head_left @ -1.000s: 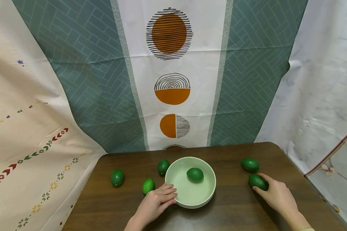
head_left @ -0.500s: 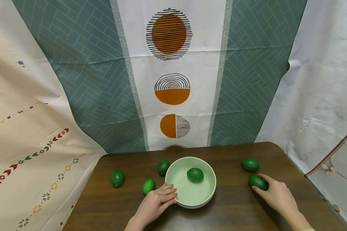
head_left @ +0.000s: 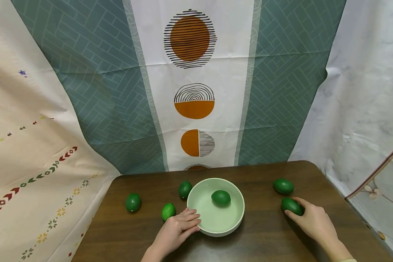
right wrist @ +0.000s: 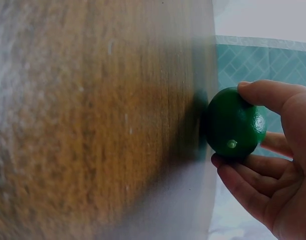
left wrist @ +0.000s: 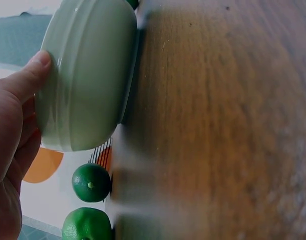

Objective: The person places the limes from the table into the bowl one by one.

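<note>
On the dark wooden table (head_left: 262,240) stands a pale green bowl (head_left: 209,222) with one dark green lime (head_left: 221,198) inside. My left hand (head_left: 175,231) holds the bowl's near left rim, fingers over the edge; in the left wrist view its thumb lies against the outer wall. At the right, my right hand (head_left: 316,222) grips another dark green lime (head_left: 291,206) between thumb and fingers. The right wrist view shows this lime (right wrist: 235,122) close to the tabletop, its pale stem end showing. Just behind it lies a further lime (head_left: 283,186).
Left of the bowl lie a bright green lime (head_left: 168,211) close to my left hand, a dark lime (head_left: 185,189) near the bowl's rim, and another dark lime (head_left: 133,202) farther left. Patterned cloths (head_left: 114,109) hang behind and beside the table.
</note>
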### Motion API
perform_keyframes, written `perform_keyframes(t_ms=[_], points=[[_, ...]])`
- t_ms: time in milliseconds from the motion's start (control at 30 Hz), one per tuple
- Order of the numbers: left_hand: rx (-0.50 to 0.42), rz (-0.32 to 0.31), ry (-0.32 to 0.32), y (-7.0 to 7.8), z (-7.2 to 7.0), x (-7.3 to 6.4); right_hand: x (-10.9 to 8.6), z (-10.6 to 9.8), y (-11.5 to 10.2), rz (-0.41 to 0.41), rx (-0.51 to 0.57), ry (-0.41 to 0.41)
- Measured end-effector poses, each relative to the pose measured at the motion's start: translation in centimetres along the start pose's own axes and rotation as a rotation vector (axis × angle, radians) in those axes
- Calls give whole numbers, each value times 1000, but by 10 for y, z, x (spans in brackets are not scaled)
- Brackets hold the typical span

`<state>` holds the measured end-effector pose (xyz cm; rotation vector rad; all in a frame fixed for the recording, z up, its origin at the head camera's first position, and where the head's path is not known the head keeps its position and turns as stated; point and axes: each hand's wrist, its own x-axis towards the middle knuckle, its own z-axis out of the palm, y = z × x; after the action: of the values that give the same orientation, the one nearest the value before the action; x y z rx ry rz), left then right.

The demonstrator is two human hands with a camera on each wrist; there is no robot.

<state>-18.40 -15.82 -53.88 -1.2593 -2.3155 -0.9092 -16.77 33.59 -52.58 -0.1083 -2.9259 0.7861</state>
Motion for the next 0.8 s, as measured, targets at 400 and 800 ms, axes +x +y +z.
perform_keyframes(t_ms=[400,800], points=[[25,39,28,-1,1,-1,-1,-1,-3,2,3,3],[39,60,42,-1,1,0,-5,-4,-16,-23,14,1]])
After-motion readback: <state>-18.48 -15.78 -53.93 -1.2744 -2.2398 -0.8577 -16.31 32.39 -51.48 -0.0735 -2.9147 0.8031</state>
